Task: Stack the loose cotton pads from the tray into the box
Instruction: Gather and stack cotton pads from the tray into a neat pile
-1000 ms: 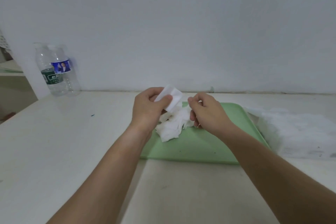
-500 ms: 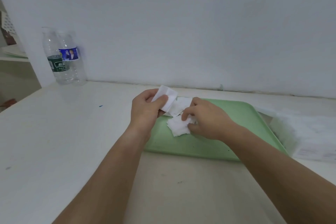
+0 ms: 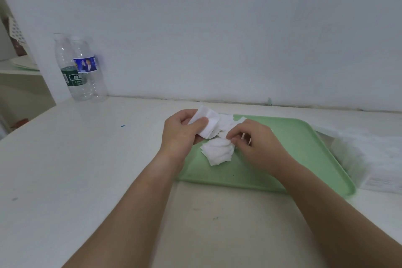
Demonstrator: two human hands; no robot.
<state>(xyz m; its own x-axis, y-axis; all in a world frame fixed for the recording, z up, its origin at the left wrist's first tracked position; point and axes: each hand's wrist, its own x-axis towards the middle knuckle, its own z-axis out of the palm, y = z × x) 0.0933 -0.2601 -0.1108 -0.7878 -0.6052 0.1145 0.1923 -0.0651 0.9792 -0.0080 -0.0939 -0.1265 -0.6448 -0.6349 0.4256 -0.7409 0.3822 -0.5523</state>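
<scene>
Left hand (image 3: 182,135) gripped white square cotton-pad stack (image 3: 210,123) above left edge of green plastic tray (image 3: 304,159); right hand (image 3: 258,148), nearer, pinched loose pad pile (image 3: 218,152) on tray.

Plain pale wall (image 3: 217,28), white tabletop (image 3: 76,159)

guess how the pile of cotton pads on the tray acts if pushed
Probably light and floppy: the pile of pads lies rumpled, edges fanned unevenly. A push would likely spread pads across the smooth tray rather than move them as one. Pinched, as the left hand holds its stack, they seem to hold together.
</scene>
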